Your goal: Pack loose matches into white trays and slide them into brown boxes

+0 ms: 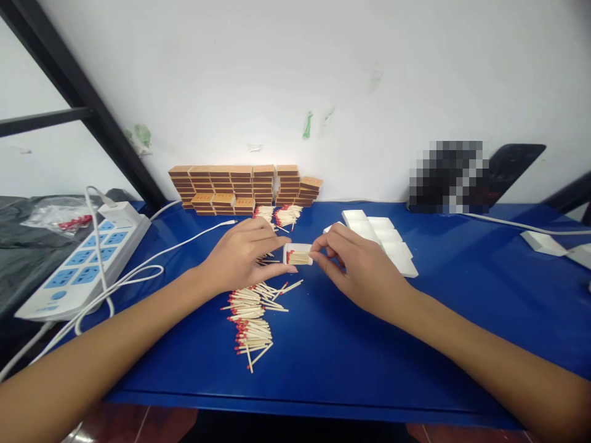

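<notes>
My left hand [247, 254] grips the left end of a small white matchbox tray [286, 253] between thumb and fingers. Red-headed matches [299, 258] lie inside the tray, their heads toward the left. At the tray's right end, my right hand [351, 261] is closed in a pinch, its fingertips touching the tray or the match ends; which of the two I cannot tell. A pile of loose matches [252, 317] spreads on the table below my left hand. Another heap of matches [287, 215] sits just beyond it, partly hidden by that hand.
Stacked brown matchboxes [231, 181] stand against the wall. White empty trays [381, 234] lie behind my right hand, with more white trays [545, 243] at far right. A power strip [87, 258] and white cables [138, 271] occupy the left of the blue table [369, 363].
</notes>
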{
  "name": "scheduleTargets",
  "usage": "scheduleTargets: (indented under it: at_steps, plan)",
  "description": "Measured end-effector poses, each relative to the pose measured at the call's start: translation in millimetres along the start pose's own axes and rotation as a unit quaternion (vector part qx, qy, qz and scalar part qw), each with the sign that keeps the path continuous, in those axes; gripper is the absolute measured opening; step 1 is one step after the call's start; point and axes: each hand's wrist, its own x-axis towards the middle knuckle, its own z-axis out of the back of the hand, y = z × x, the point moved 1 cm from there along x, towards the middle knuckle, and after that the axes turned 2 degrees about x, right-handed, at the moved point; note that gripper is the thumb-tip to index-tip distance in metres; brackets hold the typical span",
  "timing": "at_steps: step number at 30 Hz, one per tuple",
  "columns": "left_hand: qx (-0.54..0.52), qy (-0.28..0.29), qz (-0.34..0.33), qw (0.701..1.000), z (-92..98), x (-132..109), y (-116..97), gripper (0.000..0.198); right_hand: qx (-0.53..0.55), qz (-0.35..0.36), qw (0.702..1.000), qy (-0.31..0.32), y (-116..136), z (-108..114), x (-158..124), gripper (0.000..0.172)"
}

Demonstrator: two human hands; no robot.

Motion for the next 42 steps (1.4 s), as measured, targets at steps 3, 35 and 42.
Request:
scheduleTargets:
  at_steps: [3, 35, 42]
  plan:
    - [-0.012, -0.013, -0.012, 1.0, 0.6, 2, -5, 0.043, -0.031, 0.012, 0.999, -0.025, 0, -5, -3, 0.009]
    - [0.028, 0.005, 0.024, 0.999, -1.5, -3, 9, 0.042, 0.088, 0.016, 0.978, 0.187, 6, -19, -8, 0.009]
    - [0.024, 0.004, 0.022, 0.999, -2.8, -5, 10, 0.042, 0.071, 0.025, 0.975, 0.208, 6, -18, -6, 0.011]
